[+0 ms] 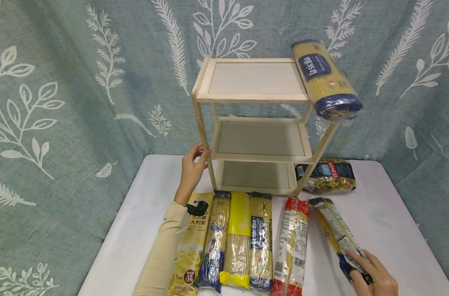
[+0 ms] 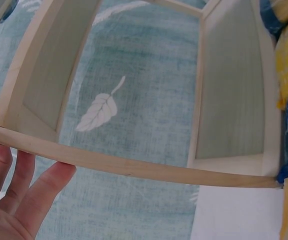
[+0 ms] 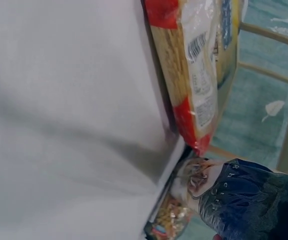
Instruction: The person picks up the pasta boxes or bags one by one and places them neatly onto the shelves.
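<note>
Rack (image 1: 252, 98): pale wood frame, three flat panelled shelves, slim posts. Backdrop (image 1: 143, 61): blue-green woven cloth, white leaf print. Glossy plastic pasta packs (image 1: 240, 222), long and slim, lie side by side in front on the white tabletop (image 1: 387, 230); squat crinkled bag (image 1: 333, 174) behind right. Fat spaghetti pack (image 1: 326, 80) overhangs top shelf, right end. Hands well apart. Left hand (image 1: 194, 164): fingers bent, holding left front post. Right hand (image 1: 376, 273): thumb and fingers clamped on near end of narrow pack (image 1: 337, 228), right of the row.
</note>
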A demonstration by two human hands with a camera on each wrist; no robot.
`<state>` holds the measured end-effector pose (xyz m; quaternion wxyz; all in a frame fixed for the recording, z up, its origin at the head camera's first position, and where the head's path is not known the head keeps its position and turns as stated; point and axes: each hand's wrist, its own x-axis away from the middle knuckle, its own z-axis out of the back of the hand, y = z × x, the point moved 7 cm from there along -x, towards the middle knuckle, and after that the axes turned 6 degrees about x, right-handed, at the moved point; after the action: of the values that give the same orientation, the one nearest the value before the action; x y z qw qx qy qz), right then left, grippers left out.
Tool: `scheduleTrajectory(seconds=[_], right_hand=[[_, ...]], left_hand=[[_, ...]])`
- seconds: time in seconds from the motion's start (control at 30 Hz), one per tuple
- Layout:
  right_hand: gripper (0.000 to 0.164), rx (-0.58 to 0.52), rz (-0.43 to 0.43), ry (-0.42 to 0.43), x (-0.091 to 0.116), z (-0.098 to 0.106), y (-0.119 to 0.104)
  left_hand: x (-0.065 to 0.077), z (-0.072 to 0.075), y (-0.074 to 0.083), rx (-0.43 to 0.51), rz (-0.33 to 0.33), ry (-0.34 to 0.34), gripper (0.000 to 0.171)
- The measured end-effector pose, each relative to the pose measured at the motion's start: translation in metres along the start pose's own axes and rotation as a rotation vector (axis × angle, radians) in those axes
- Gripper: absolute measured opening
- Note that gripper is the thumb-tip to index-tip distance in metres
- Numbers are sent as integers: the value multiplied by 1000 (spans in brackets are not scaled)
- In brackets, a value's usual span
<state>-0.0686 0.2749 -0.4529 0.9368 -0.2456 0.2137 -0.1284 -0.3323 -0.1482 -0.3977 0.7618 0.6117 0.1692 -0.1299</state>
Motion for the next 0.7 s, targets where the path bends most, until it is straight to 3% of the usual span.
scheduleTrajectory(seconds=[0.2,0.37,0.53,0.63,0.7], right_hand=[[36,14,41,-14,-5,5,-2],[36,14,15,-21,-10,8,-2],[37,4,-13,-6,-20,21,-3],[37,-26,51,21,-29,33,-9],[37,-52,97,35,-33,39,-12]], left_hand=[[-1,-1,-1,-2,7,1,32],[-1,-1,2,8,14,-4,29],[1,-4,25,5,-6,-17,27],[4,-4,37,-3,-17,-9,25],[5,-5,36,-1,-15,-3,24]])
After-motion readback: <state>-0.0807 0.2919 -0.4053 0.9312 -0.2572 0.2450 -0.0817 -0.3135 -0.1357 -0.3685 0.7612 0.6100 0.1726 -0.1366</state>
